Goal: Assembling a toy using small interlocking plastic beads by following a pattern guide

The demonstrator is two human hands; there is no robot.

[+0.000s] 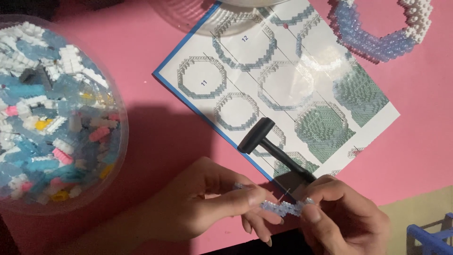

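My left hand (198, 203) and my right hand (344, 212) meet near the bottom middle and together pinch a short strip of pale blue and clear tiny bricks (283, 207). Fingertips of both hands close on the strip from either end. A small black hammer (271, 146) lies just above the hands, its head on the instruction sheet (278, 80) and its handle running down toward my right hand. The sheet shows printed ring-shaped building steps.
A clear round tub (56, 113) full of several blue, white, pink and yellow tiny bricks sits at the left. A built ring of pale blue and white bricks (382, 33) lies at the top right. A blue plastic rack corner (432, 236) shows at the bottom right.
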